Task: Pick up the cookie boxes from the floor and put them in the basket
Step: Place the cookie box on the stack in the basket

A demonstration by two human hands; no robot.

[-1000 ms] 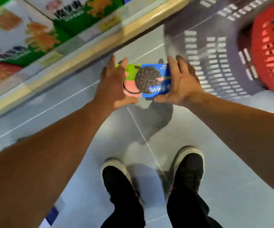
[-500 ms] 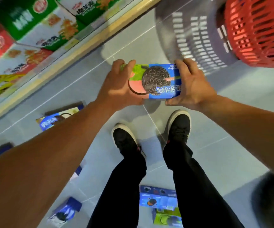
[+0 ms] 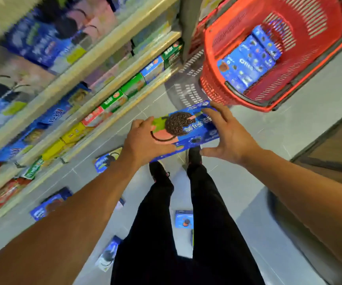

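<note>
Head view, looking down past the person's black trousers to a grey tiled floor. A flat, rectangular blue cardboard cookie box [image 3: 188,130], printed with a dark sandwich biscuit and a green-and-pink panel, is held in the air between both hands, just short of the red slotted plastic basket [image 3: 213,87] that stands on the floor ahead and to the right. The left hand [image 3: 145,140] grips the box's green end, thumb under the near edge and fingers curled over the top. The right hand [image 3: 227,136] holds the blue end with fingers spread and only lightly bent, thumb reaching beneath the near edge; the hold looks loose.

Inside the basket lies a large blue cookie carton [image 3: 248,58], propped against the far wall. More blue cookie boxes remain on the floor: one beside the left wrist [image 3: 104,162], one further left [image 3: 48,204], one between the feet and the lower edge [image 3: 183,220], and one near the bottom [image 3: 109,254]. Stocked shop shelves [image 3: 79,79] run along the left, blurred.

Handling, judged: the box is probably light and fairly stiff across its broad faces, yet thin card dents under a hard squeeze, and the biscuits inside may crack if dropped. Its glossy print may be slippery. Holding it by the two short ends, as here, spreads the load; lowering it flat into the basket seems safer than tossing.
</note>
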